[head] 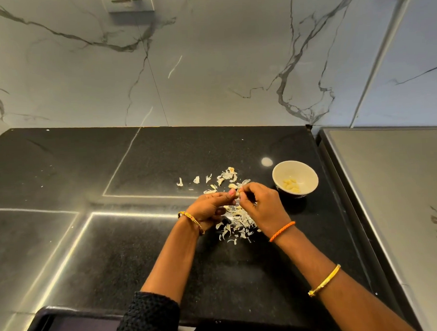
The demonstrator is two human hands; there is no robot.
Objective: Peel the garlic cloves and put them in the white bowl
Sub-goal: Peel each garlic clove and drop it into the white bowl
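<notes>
A garlic clove (237,195) is pinched between the fingertips of the left hand (209,208) and right hand (260,205), above loose skins (236,226) towards the right edge of the tabletop (115,245). The skin is judged best nipped at the tip and stripped lengthwise. The white bowl (295,178), holding peeled cloves (291,184), is placed just beyond the right hand.

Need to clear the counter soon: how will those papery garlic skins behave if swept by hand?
The garlic skins look thin and curled, so probably very light and floppy. They lie scattered in loose flakes on the black counter, so a push would likely scatter some.
</notes>
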